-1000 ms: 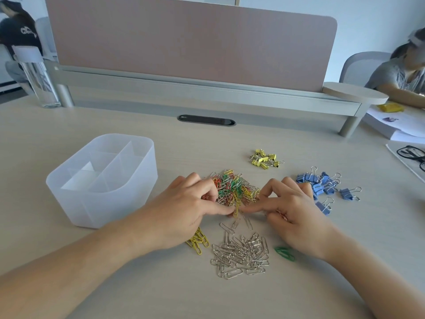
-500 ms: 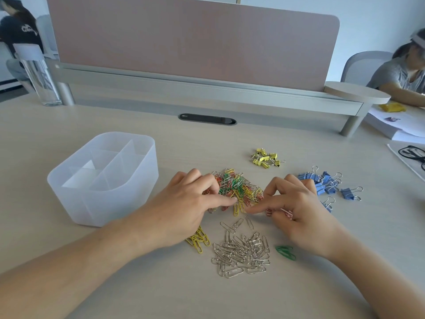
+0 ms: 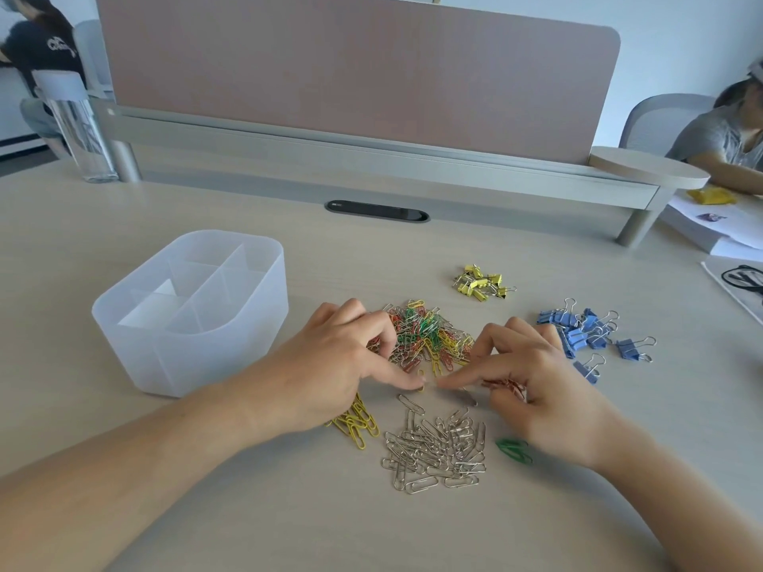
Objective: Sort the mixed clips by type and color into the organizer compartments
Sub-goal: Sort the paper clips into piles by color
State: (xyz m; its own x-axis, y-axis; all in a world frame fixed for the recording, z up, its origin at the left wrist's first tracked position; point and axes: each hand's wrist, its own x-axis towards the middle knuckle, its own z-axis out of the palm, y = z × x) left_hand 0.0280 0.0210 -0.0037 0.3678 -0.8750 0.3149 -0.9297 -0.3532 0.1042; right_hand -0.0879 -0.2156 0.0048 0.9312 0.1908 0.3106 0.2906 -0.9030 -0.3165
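Pressing down with a straight index finger, the left hand (image 3: 342, 365) pins a single yellow clip (image 3: 420, 374) to the desk (image 3: 289, 530). Its other fingers are bent, with their tips resting on the edge of the mixed heap (image 3: 425, 336). The right hand (image 3: 536, 386) also points its index finger, whose tip lies close beside the left one. Its remaining fingers curl in and clamp a small bunch of red paper clips (image 3: 505, 385) against the palm.

Take the mixed heap of red, green, yellow and silver paper clips as the centre of the dial, with twelve away from the person. The left hand comes in at eight o'clock and the right hand at four, and the two fingertips meet at six, just off the heap's near edge.

- **Six o'clock:** further out lies the pile of silver paper clips (image 3: 437, 452).
- **Seven o'clock:** the yellow paper clips (image 3: 357, 423) lie here, partly under the left hand.
- **Five o'clock:** a few green paper clips (image 3: 514, 450) lie just beside the right wrist.
- **One o'clock:** the yellow binder clips (image 3: 481, 280) sit well apart from both hands.
- **Three o'clock:** the blue binder clips (image 3: 586, 334) lie just beyond the right knuckles.
- **Nine o'clock:** the translucent organizer (image 3: 256, 324) stands upright near the left hand without touching it. No clips can be made out in its compartments.
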